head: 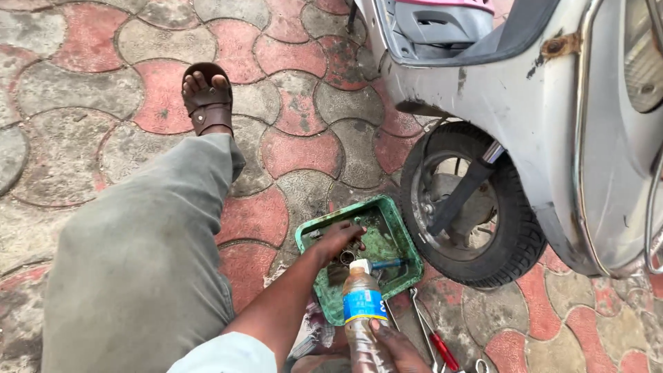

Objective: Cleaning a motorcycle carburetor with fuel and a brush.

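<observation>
One plastic bottle, upright at bottom centre: white cap, blue label band round upper body, brownish liquid inside. Right hand wraps bottle low, fingers closed round it. One green square tray on paving beside scooter wheel, grimy, holding small metal parts. Left hand reaches into tray, fingers curled over metal ring; grip on it cannot be told. Red-handled screwdriver lies right of bottle.

**Soft, even daylight, slight blur on the hands**

Flat, diffuse outdoor light covers the paving; shadows are faint, darkest under the scooter's front wheel. No harsh glare. The bottle and nearest hand look slightly soft.
</observation>
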